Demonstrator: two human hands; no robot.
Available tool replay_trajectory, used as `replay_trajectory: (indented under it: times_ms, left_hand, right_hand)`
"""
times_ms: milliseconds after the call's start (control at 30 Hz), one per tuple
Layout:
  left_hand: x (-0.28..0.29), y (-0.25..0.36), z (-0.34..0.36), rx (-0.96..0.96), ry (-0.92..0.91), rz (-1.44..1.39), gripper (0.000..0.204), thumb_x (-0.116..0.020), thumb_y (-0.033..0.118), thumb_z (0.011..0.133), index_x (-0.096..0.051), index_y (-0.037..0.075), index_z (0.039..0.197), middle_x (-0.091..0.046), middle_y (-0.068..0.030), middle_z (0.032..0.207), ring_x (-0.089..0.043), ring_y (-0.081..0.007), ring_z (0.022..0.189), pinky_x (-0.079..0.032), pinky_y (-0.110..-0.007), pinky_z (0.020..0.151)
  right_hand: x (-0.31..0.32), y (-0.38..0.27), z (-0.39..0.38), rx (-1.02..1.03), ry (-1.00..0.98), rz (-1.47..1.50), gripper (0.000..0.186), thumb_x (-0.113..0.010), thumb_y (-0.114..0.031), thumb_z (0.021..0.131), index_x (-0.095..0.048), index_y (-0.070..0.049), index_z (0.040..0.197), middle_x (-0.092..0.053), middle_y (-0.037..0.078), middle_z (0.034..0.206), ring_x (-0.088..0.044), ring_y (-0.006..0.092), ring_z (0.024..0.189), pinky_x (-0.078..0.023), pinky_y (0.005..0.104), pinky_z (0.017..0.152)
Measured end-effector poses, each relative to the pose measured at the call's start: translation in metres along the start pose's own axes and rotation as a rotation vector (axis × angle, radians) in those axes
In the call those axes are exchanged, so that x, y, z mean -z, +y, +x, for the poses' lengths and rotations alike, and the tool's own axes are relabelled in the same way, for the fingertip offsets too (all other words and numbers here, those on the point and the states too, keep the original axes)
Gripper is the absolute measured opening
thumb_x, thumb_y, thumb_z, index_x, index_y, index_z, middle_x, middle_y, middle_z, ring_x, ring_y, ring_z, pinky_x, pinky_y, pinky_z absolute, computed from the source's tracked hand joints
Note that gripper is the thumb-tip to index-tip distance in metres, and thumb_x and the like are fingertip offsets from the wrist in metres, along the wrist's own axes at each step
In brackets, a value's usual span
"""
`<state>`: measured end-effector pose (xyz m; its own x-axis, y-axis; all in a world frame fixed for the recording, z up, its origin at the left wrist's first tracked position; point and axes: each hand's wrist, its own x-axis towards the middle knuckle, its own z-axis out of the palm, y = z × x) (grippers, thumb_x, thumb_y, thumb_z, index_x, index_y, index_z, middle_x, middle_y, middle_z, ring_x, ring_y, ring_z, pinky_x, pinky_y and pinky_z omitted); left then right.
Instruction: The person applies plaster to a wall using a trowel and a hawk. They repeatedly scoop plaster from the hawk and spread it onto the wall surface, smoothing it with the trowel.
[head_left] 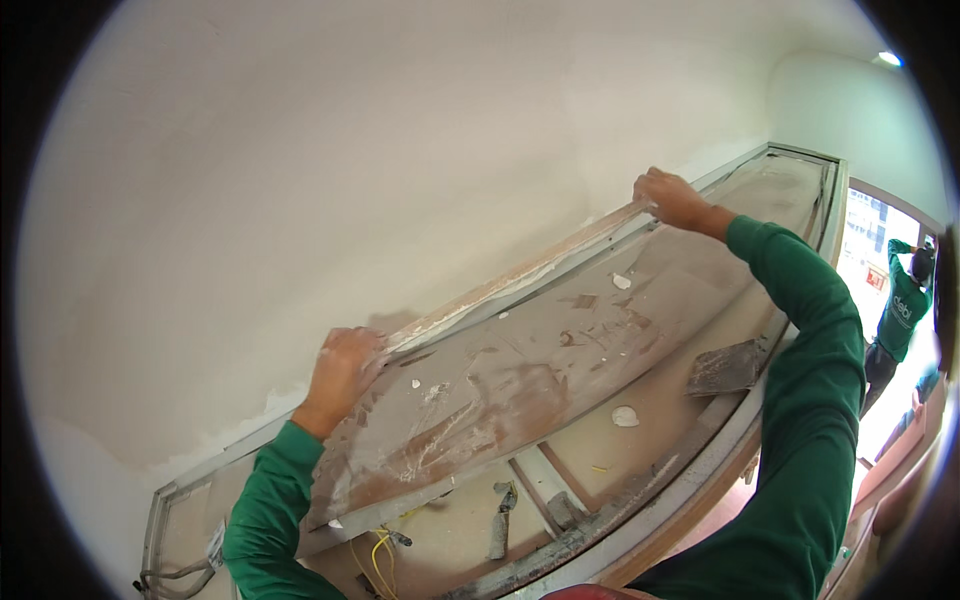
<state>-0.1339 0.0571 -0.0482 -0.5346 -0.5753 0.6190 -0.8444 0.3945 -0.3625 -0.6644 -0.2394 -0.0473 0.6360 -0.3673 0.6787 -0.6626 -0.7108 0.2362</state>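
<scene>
A long, narrow straightedge (520,272), brownish with white plaster smeared along its lower edge, lies slantwise along the foot of the pale wall (330,180). My left hand (347,365) is closed round its near left end. At its far right end my right hand (680,200) grips it, fingers wrapped over the top. Both arms are stretched out in green sleeves. Just beneath the bar is a dusty brown sheet (530,385), marked with wet smears and several white plaster blobs (621,281). The undersides of the fingers are hidden.
A metal-edged frame (660,500) borders the recessed panel below. On it lie a grey flat piece (727,367), yellow wires (382,560) and grey conduit stubs (500,525). Grey cables (175,585) sit at lower left. Another person (900,310) in green stands by the bright opening at right.
</scene>
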Motion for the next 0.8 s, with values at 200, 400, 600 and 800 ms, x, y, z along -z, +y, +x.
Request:
replay_trajectory:
  times_ms: [200,400,600,800]
  left_hand:
    - [0.08,0.013,0.022,0.229,-0.149,-0.526,0.027,-0.08,0.012,0.081,-0.064,-0.001,0.098,-0.069,-0.007,0.095,-0.062,-0.0117,0.083,-0.05,-0.028,0.078]
    - [0.14,0.037,-0.003,0.667,-0.419,-0.956,0.017,-0.074,0.003,0.085,-0.063,0.0,0.097,-0.064,-0.0013,0.09,-0.06,-0.0081,0.086,-0.05,-0.025,0.077]
    - [0.235,0.064,-0.091,0.902,-0.341,-0.936,0.017,-0.074,0.007,0.084,-0.063,0.003,0.096,-0.064,0.001,0.089,-0.06,-0.0075,0.083,-0.048,-0.023,0.077]
    - [0.353,0.122,-0.209,1.228,-0.178,-0.77,0.02,-0.076,0.01,0.078,-0.063,0.005,0.092,-0.06,0.0035,0.084,-0.056,-0.0064,0.081,-0.044,-0.023,0.075]
  right_hand:
    - [0.116,0.001,-0.015,-0.113,-0.258,0.165,0.024,-0.071,-0.005,0.073,-0.066,-0.004,0.097,-0.066,0.013,0.097,-0.061,0.0286,0.098,-0.05,0.0386,0.088]
    - [0.153,-0.03,-0.023,-0.258,-0.521,0.462,0.034,-0.067,0.003,0.066,-0.069,0.004,0.1,-0.069,0.011,0.091,-0.064,0.0201,0.089,-0.052,0.0326,0.083]
    - [0.141,-0.096,0.031,-0.117,-0.625,0.745,0.04,-0.063,0.007,0.068,-0.069,0.004,0.107,-0.069,0.011,0.103,-0.063,0.0212,0.098,-0.049,0.0321,0.092]
    - [0.117,-0.199,0.116,0.232,-0.697,0.941,0.041,-0.063,0.005,0.074,-0.067,0.005,0.115,-0.067,0.013,0.112,-0.062,0.0226,0.105,-0.049,0.0326,0.094]
